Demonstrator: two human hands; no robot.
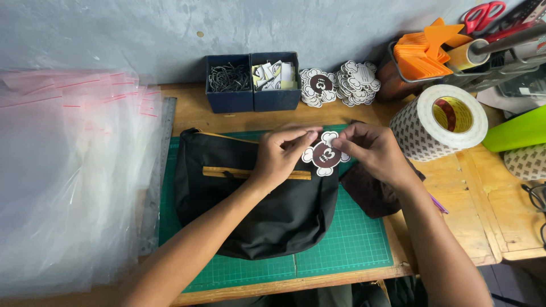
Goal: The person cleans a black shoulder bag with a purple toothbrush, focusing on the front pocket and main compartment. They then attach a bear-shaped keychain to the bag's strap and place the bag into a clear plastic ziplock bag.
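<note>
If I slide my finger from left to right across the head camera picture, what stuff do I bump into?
Clear plastic bags → metal ruler → black bag on the green cutting mat → left hand → flower-shaped tag → right hand → big tape roll → lime green roll.

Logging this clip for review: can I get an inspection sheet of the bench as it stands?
Surface: wooden bench with green cutting mat.
Job's things: black bag on the mat; flower-shaped tag held above it.
Clutter: clear zip bags, steel ruler, two blue bins, tag stacks, tape roll, scissors.
Grippers: left hand and right hand both pinch the tag.
Cables: dark cord at right edge.
Surroundings: grey wall.
</note>
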